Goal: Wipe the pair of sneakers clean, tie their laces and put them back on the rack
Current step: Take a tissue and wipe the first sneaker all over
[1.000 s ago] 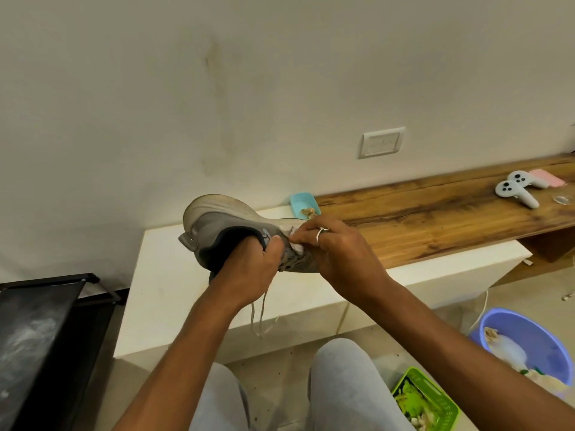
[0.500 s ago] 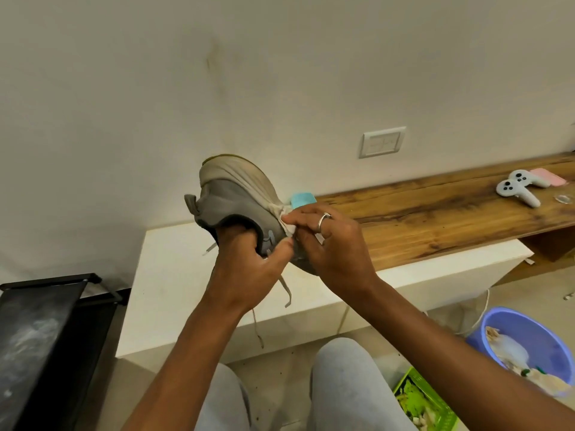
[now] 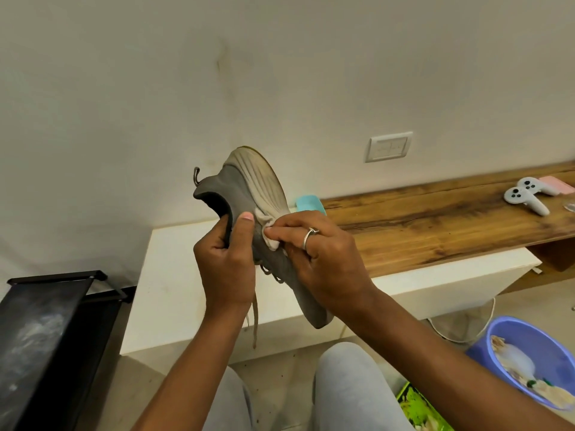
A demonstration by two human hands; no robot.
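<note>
Nearest, grey-trousered knees [image 3: 351, 387] are seen, with a green basket [image 3: 417, 405] and a blue basin [image 3: 525, 334] on the floor to the right and a black rack [image 3: 46, 321] at the left. Above the knees a grey sneaker [image 3: 245, 188] is held in the air before the white worktop [image 3: 174, 275], heel up, toe down. Its collar is gripped by the left hand [image 3: 227, 259], thumb outside. A pale cloth [image 3: 267, 227] is pinched by the right hand [image 3: 323, 253] and pressed to the sneaker's side. Loose laces [image 3: 253, 315] are left hanging. Farther off, a white game controller [image 3: 525, 195] lies on the wooden worktop [image 3: 435, 222].
</note>
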